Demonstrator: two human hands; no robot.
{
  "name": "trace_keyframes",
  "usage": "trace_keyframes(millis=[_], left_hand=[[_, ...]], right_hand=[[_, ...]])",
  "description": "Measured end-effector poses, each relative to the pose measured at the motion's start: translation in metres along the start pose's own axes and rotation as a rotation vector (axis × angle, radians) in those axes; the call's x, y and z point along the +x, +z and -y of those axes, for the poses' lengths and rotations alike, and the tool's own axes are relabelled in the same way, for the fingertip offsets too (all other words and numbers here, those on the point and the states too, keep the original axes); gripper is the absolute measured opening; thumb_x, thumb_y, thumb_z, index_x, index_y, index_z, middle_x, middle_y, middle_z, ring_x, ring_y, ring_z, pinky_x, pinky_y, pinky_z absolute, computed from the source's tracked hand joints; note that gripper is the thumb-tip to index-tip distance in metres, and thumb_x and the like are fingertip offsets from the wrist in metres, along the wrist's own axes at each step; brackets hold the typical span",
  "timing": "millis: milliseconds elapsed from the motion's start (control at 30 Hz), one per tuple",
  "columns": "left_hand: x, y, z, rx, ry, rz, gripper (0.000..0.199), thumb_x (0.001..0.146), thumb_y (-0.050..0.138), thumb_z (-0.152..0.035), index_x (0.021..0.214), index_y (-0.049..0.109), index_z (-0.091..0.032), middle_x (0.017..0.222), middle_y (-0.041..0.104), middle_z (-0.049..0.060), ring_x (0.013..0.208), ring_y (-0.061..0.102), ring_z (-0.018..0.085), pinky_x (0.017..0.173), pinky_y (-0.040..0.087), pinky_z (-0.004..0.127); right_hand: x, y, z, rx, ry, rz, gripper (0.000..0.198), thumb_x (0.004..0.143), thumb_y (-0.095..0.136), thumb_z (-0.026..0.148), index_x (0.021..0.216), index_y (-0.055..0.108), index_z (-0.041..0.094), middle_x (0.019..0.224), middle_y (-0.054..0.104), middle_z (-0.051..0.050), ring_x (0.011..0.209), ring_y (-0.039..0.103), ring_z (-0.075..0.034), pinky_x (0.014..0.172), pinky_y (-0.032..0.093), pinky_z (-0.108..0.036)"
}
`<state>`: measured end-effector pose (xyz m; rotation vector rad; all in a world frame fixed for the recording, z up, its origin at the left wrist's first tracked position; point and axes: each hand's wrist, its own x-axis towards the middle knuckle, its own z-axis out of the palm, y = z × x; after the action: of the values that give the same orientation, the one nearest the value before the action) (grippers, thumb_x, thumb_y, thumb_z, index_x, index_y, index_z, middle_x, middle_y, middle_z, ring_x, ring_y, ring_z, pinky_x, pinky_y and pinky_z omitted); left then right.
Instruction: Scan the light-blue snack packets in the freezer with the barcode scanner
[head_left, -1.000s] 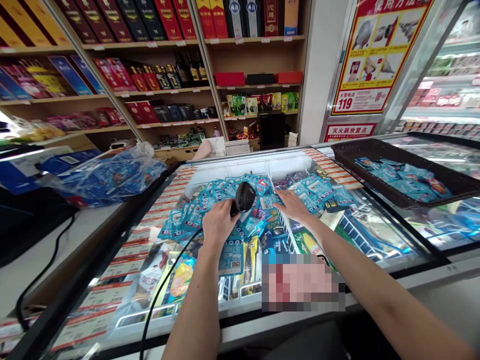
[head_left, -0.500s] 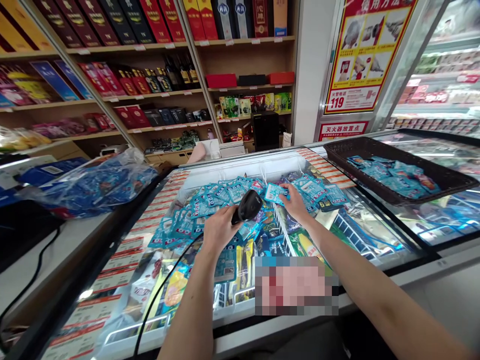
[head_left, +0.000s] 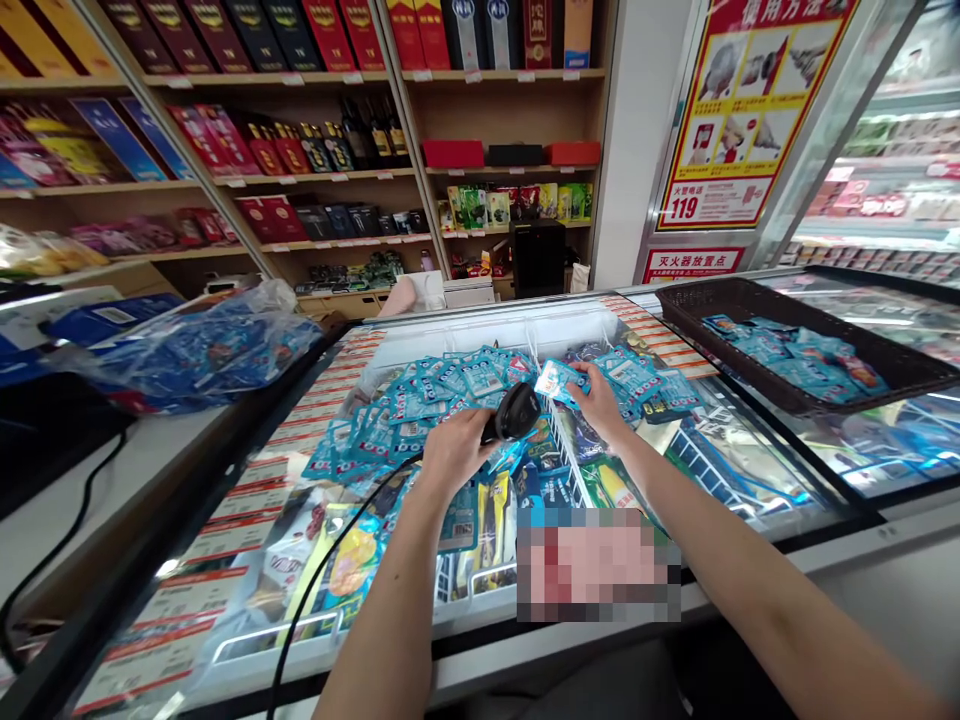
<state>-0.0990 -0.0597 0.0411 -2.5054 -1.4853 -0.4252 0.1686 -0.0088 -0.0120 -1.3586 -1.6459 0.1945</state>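
Note:
My left hand [head_left: 455,447] is closed round the handle of a black barcode scanner [head_left: 517,411], whose cable [head_left: 330,560] trails down to the left. The scanner's head faces a small blue packet [head_left: 556,380], pinched by one end in my right hand [head_left: 598,400]. Many similar blue packets [head_left: 420,395] lie spread over the glass top of a chest freezer on the left, and more blue packets [head_left: 634,376] lie to the right of my right hand. Only a small gap parts the scanner from the held packet.
A dark plastic basket [head_left: 806,395] with blue packets stands on the freezer at the right. A clear bag [head_left: 195,345] of blue packets lies on the left counter. Wooden shelves [head_left: 315,178] of boxes and bottles line the back. A pixelated patch hides part of the front edge.
The view has shifted slightly, moving most things a little to the right. Both hands keep their hold on scanner and packet; the packet is tilted a little differently.

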Motion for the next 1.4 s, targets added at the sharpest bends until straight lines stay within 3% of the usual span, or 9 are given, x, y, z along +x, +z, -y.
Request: trace_keyframes(millis=[200, 367, 700, 900, 1100, 1233, 1400], left_hand=[[0.001, 0.000, -0.004, 0.012, 0.017, -0.009, 0.033, 0.082, 0.053, -0.038, 0.112, 0.056, -0.024, 0.103, 0.066, 0.006, 0.092, 0.062, 0.021, 0.064, 0.043, 0.026], [0.001, 0.001, -0.003, 0.013, 0.014, -0.026, 0.032, 0.082, 0.052, -0.035, 0.112, 0.056, -0.024, 0.104, 0.066, 0.007, 0.095, 0.061, 0.022, 0.069, 0.045, 0.028], [-0.001, 0.004, 0.010, 0.066, -0.024, -0.157, 0.036, 0.082, 0.053, -0.038, 0.114, 0.055, -0.021, 0.106, 0.066, 0.006, 0.099, 0.061, 0.023, 0.072, 0.044, 0.029], [-0.002, -0.001, 0.013, 0.099, -0.086, -0.185, 0.035, 0.081, 0.054, -0.039, 0.112, 0.057, -0.021, 0.103, 0.067, 0.007, 0.095, 0.062, 0.023, 0.070, 0.043, 0.028], [-0.002, -0.011, 0.022, 0.127, -0.257, -0.218, 0.036, 0.080, 0.055, -0.040, 0.112, 0.058, -0.022, 0.102, 0.067, 0.007, 0.093, 0.062, 0.023, 0.065, 0.041, 0.027], [-0.002, -0.023, 0.030, 0.142, -0.347, -0.208, 0.040, 0.081, 0.053, -0.045, 0.113, 0.058, -0.021, 0.102, 0.067, 0.007, 0.092, 0.062, 0.024, 0.063, 0.040, 0.028], [-0.013, -0.030, 0.048, 0.195, -0.350, -0.190, 0.040, 0.080, 0.053, -0.044, 0.112, 0.058, -0.022, 0.103, 0.067, 0.007, 0.094, 0.061, 0.025, 0.062, 0.039, 0.029]], right_hand=[[0.001, -0.001, 0.001, 0.026, 0.012, 0.012, 0.039, 0.087, 0.039, 0.038, 0.120, 0.044, 0.018, 0.116, 0.058, -0.010, 0.102, 0.056, -0.022, 0.083, 0.045, -0.033], [-0.003, -0.006, 0.010, -0.014, -0.051, -0.005, 0.041, 0.089, 0.034, 0.033, 0.127, 0.043, 0.020, 0.122, 0.054, -0.009, 0.111, 0.050, -0.023, 0.091, 0.042, -0.035], [-0.005, -0.023, 0.017, -0.435, -0.073, 0.044, 0.040, 0.088, 0.037, 0.026, 0.125, 0.052, 0.019, 0.108, 0.056, -0.012, 0.102, 0.050, -0.026, 0.090, 0.041, -0.038], [-0.007, -0.032, 0.011, -0.649, -0.074, 0.005, 0.034, 0.092, 0.036, 0.027, 0.114, 0.061, 0.025, 0.122, 0.054, -0.012, 0.111, 0.043, -0.029, 0.093, 0.033, -0.048], [-0.009, -0.026, 0.007, -0.665, -0.151, 0.142, 0.036, 0.089, 0.042, 0.049, 0.110, 0.064, 0.028, 0.123, 0.057, -0.008, 0.118, 0.041, -0.029, 0.101, 0.024, -0.055], [-0.008, -0.027, -0.003, -0.735, -0.107, 0.108, 0.033, 0.090, 0.043, 0.043, 0.108, 0.064, 0.025, 0.126, 0.057, -0.006, 0.126, 0.036, -0.030, 0.104, 0.019, -0.057], [-0.007, -0.029, -0.006, -0.803, -0.080, 0.052, 0.032, 0.089, 0.045, 0.036, 0.110, 0.064, 0.021, 0.133, 0.052, -0.010, 0.133, 0.027, -0.033, 0.107, 0.003, -0.063]])
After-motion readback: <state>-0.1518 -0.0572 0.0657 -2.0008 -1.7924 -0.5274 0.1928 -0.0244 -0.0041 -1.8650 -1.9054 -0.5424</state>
